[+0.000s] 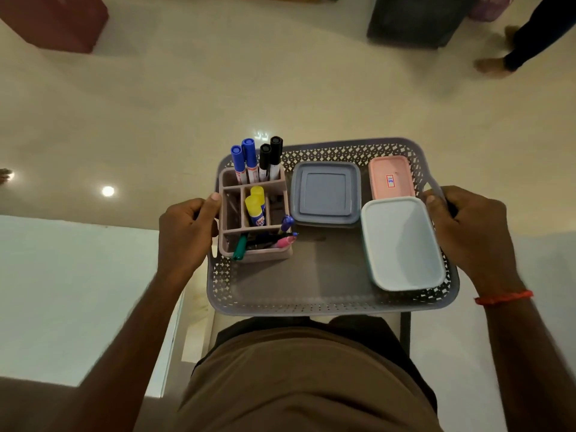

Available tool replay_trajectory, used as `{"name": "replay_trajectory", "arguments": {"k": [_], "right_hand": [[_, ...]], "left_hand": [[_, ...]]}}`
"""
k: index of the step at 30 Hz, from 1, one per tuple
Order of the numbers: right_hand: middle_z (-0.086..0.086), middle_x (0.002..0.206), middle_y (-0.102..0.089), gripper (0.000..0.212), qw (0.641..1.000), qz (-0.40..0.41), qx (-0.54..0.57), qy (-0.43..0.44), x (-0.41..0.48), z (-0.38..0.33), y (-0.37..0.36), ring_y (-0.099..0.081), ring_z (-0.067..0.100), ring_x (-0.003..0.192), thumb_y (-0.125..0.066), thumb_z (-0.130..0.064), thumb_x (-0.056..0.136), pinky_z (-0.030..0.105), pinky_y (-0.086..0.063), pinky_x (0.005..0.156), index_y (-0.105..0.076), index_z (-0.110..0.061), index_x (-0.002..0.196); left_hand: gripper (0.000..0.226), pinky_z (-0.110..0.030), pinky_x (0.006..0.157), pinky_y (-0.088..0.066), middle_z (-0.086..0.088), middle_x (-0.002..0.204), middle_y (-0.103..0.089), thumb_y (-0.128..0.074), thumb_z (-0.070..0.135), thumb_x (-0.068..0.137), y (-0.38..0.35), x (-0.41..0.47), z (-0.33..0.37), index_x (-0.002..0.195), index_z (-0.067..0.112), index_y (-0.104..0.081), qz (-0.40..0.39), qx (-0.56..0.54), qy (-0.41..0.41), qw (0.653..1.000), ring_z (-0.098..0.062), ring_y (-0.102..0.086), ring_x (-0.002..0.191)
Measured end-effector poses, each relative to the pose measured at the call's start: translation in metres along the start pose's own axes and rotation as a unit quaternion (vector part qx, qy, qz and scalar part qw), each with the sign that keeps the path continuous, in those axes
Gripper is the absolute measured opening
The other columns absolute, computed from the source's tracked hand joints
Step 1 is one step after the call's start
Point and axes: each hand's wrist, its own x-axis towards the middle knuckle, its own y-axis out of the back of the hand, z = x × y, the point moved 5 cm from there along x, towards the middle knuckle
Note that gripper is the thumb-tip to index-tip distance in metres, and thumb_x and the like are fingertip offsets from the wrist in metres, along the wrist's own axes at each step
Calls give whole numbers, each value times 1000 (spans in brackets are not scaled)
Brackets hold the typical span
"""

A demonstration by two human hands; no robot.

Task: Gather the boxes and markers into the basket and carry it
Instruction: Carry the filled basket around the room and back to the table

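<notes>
I hold a grey perforated basket (311, 302) in front of my body, above the floor. My left hand (184, 232) grips its left handle and my right hand (470, 229) grips its right handle. Inside at the left stands a mauve divided holder (229, 219) with blue and black markers (257, 159) upright at its back, two yellow-capped glue sticks (255, 207) in the middle and several pens (268, 241) leaning at the front. A grey square box (325, 193), a pink box (391, 177) and a larger pale blue box (402, 244) lie to the right.
A white table surface (62, 294) lies below at the left, another white surface (545, 266) at the right. The cream floor spreads ahead. A dark bin (414, 23) and another person's legs (526, 42) are at the far right, a red block (53, 20) at the far left.
</notes>
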Motion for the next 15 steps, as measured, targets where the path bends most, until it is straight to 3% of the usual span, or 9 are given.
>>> {"name": "replay_trajectory", "arguments": {"k": [4,9,13,15], "right_hand": [[8,59,-58,29,1000,-7,-3,7,40,-17,-15,-55,29,57,-52,-24,101,33,-40,54,-65,-7,82],[8,62,-62,24,998,-48,6,30,85,-39,-34,-57,25,58,-53,-22,100,27,-39,54,-70,-8,90],[5,59,-59,25,996,-70,-2,53,134,-47,-50,-54,22,56,-54,-22,100,24,-36,54,-69,-7,87],[5,58,-59,26,995,-75,3,69,163,-51,-58,-54,22,55,-53,-22,100,27,-37,54,-68,-8,85]], "left_hand": [[47,-17,53,-49,-9,67,-70,-52,38,103,8,38,4,80,2,-73,14,7,5,1000,-3,-64,55],[46,-19,55,-50,-9,69,-70,-52,37,103,17,68,0,84,2,-74,39,9,33,999,-8,-65,56],[47,-33,64,-55,-11,72,-73,-51,39,103,16,90,0,84,2,-74,49,9,59,997,-15,-70,64],[46,-29,61,-52,-11,71,-72,-52,37,103,13,104,1,83,2,-74,61,15,72,995,-14,-68,63]]}}
